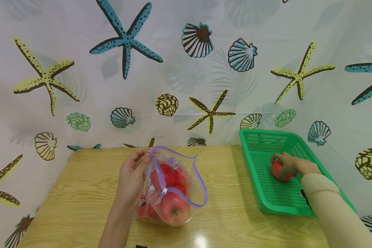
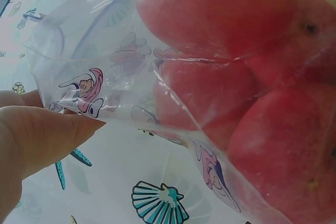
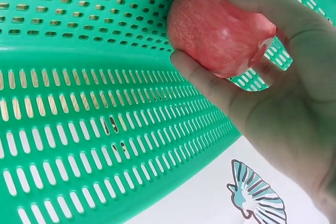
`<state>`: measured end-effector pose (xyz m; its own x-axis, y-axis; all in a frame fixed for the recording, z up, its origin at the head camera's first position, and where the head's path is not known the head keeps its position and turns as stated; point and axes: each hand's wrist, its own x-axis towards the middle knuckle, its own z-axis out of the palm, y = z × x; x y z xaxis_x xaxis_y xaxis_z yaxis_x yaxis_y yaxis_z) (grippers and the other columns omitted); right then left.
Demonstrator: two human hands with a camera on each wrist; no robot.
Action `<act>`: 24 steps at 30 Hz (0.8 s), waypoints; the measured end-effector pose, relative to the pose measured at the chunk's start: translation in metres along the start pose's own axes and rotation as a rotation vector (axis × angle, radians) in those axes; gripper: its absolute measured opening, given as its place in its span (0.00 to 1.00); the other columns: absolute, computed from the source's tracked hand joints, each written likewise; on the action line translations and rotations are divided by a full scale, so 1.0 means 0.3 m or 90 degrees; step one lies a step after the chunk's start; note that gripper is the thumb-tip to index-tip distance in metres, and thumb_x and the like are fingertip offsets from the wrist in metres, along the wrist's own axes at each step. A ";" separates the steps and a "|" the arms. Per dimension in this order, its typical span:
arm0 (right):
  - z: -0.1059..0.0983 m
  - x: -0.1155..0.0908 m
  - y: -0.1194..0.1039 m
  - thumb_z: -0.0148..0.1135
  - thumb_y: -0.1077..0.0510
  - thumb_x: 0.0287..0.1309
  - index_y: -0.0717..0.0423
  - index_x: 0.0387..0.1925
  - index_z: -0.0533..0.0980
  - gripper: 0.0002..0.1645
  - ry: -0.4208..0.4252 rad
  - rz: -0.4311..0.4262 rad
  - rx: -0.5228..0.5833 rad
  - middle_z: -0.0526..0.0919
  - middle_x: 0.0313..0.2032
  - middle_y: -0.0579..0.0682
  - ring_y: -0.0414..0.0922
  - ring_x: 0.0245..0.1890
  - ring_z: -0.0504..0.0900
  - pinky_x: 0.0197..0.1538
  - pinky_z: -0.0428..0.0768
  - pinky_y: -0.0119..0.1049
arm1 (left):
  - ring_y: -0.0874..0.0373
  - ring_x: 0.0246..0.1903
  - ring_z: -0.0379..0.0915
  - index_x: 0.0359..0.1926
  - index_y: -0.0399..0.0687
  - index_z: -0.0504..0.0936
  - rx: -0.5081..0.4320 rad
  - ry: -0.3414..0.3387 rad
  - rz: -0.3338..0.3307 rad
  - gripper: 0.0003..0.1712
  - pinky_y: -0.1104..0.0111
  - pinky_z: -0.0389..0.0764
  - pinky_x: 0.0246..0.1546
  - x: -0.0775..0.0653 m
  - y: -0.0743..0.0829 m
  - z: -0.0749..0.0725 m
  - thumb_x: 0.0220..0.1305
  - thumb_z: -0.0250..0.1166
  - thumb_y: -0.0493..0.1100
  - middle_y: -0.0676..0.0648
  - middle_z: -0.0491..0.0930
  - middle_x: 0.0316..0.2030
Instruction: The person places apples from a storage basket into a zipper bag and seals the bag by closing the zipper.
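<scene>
My left hand (image 1: 132, 175) pinches the left edge of a clear zip bag (image 1: 198, 187) with a purple seal. The bag stands on the table with its mouth open and several red apples (image 1: 174, 208) inside. In the left wrist view, thumb and fingers grip the printed plastic beside the apples (image 2: 215, 11). Over at the right, my right hand (image 1: 289, 164) reaches into a green basket (image 1: 257, 186) and grips a single red apple (image 1: 276, 169). The right wrist view shows thumb and fingers curled round that apple (image 3: 215, 24), close to the basket's slotted wall (image 3: 68, 103).
The wooden table (image 1: 90, 182) carries the bag at its middle and the basket at its right side. A curtain (image 1: 173, 79) printed with starfish and shells hangs right behind the table's back edge. The basket's raised rim (image 1: 251, 165) faces the bag.
</scene>
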<state>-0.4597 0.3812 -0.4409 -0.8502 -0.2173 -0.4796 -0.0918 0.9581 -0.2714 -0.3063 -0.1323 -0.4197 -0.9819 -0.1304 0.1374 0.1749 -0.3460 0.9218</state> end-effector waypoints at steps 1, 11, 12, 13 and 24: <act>-0.001 0.001 -0.001 0.68 0.68 0.47 0.59 0.59 0.64 0.37 0.001 -0.002 -0.003 0.54 0.58 0.76 0.60 0.40 0.72 0.28 0.82 0.43 | 0.58 0.54 0.74 0.47 0.43 0.73 -0.001 0.001 0.001 0.05 0.73 0.80 0.55 0.000 0.000 -0.001 0.75 0.54 0.38 0.51 0.80 0.49; -0.001 -0.008 0.000 0.67 0.69 0.45 0.59 0.59 0.65 0.36 0.014 -0.009 -0.006 0.54 0.57 0.75 0.59 0.40 0.70 0.27 0.80 0.43 | 0.58 0.54 0.73 0.46 0.45 0.74 -0.007 -0.008 0.015 0.04 0.73 0.79 0.55 0.003 -0.006 0.003 0.75 0.54 0.36 0.52 0.78 0.49; -0.001 -0.012 0.001 0.67 0.69 0.45 0.60 0.58 0.66 0.36 0.018 -0.013 -0.008 0.55 0.56 0.75 0.59 0.39 0.70 0.26 0.79 0.43 | 0.58 0.54 0.73 0.46 0.45 0.74 -0.008 -0.009 0.015 0.04 0.73 0.79 0.55 0.003 -0.008 0.005 0.75 0.54 0.36 0.52 0.77 0.49; -0.002 -0.015 0.001 0.67 0.69 0.45 0.60 0.58 0.66 0.36 0.023 -0.020 -0.010 0.56 0.55 0.75 0.58 0.39 0.70 0.26 0.79 0.42 | 0.58 0.54 0.74 0.46 0.44 0.74 -0.009 -0.011 0.016 0.04 0.73 0.79 0.55 0.003 -0.009 0.008 0.75 0.54 0.36 0.51 0.77 0.49; -0.073 -0.033 -0.125 0.71 0.63 0.45 0.59 0.56 0.71 0.33 0.156 -0.165 -0.070 0.64 0.56 0.72 0.65 0.45 0.76 0.36 0.83 0.49 | 0.58 0.51 0.76 0.46 0.44 0.74 -0.001 -0.016 0.033 0.04 0.74 0.81 0.52 -0.003 -0.017 0.013 0.74 0.55 0.38 0.49 0.79 0.50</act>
<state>-0.4592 0.3515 -0.4076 -0.8891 -0.4172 -0.1881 -0.3644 0.8941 -0.2604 -0.3067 -0.1269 -0.4231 -0.9731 -0.1251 0.1936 0.2254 -0.3403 0.9129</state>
